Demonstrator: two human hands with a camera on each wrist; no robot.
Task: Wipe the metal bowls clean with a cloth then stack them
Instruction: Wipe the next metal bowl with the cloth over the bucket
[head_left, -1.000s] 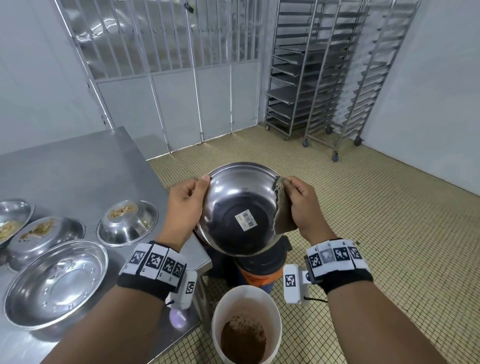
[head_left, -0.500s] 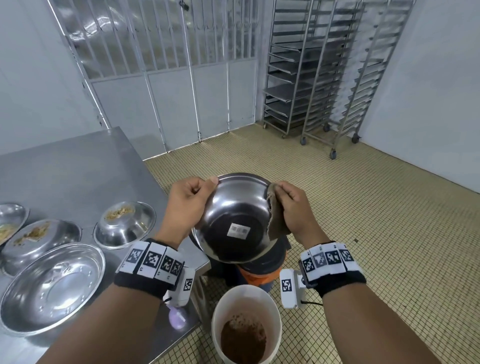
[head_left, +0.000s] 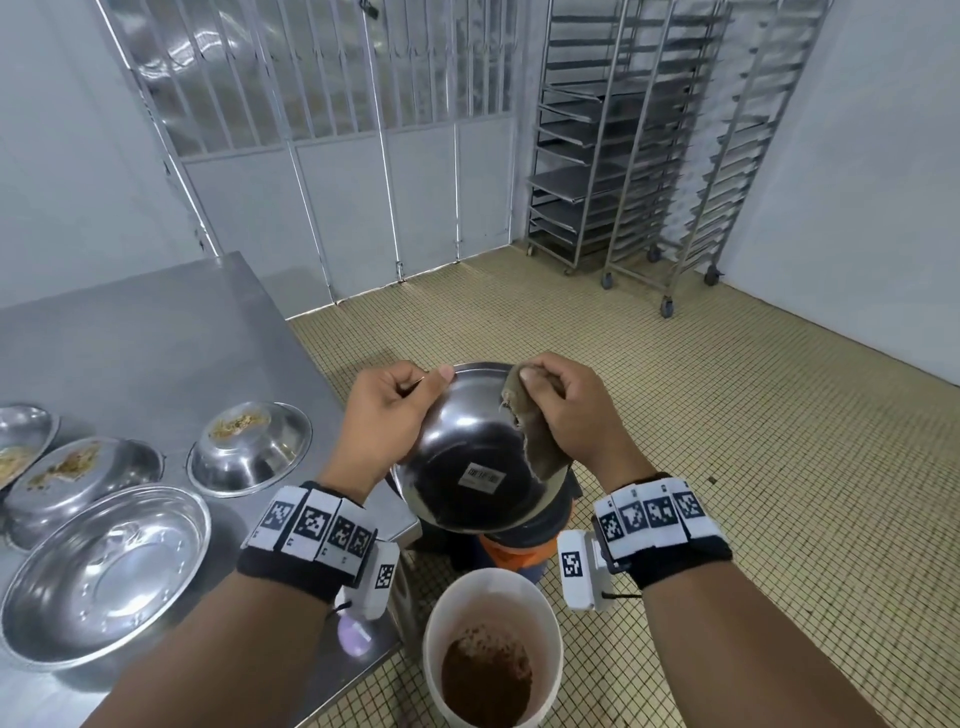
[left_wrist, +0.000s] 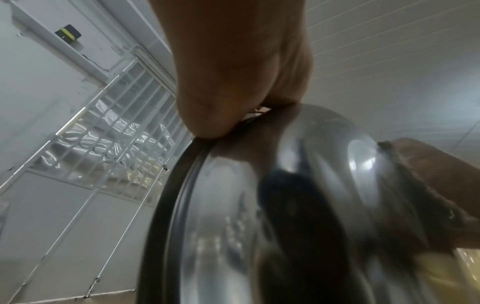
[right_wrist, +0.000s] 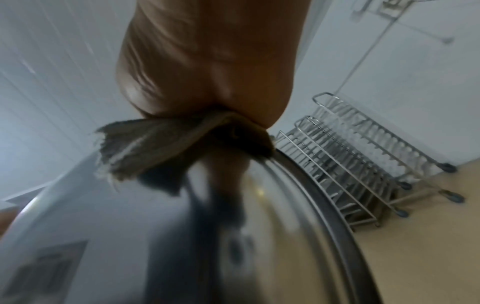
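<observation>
Held bowl: metal bowl (head_left: 467, 457) in the air in front of the person, off the desk, tilted with its outer underside toward the head camera; a barcode sticker (head_left: 485, 476) sits on its base.
Left hand: left hand (head_left: 387, 415) clamped on the bowl's left rim, thumb on the outer wall, fingers curled over the edge; the left wrist view shows the thumb pressed at the rim.
Right hand: right hand (head_left: 566, 410) pinches a brown cloth (head_left: 535, 441) against the bowl's right rim; the cloth is folded over the edge, its frayed end lying on the outer wall.
Below the bowl: white bucket (head_left: 493, 649) on the tiled floor, holding brown residue; a dark and orange container (head_left: 511, 551) stands between bucket and bowl, partly hidden.
Desk: steel desk (head_left: 156, 332) at left carries four more bowls.
Clean-looking bowl: large empty bowl (head_left: 104, 571) nearest the camera.
Soiled bowls: small bowl (head_left: 249, 447) with food scraps; second soiled bowl (head_left: 83, 478) left of it; third bowl (head_left: 23, 436) cut off by the frame edge.
Background: wheeled tray racks (head_left: 649, 156) by the far wall.
</observation>
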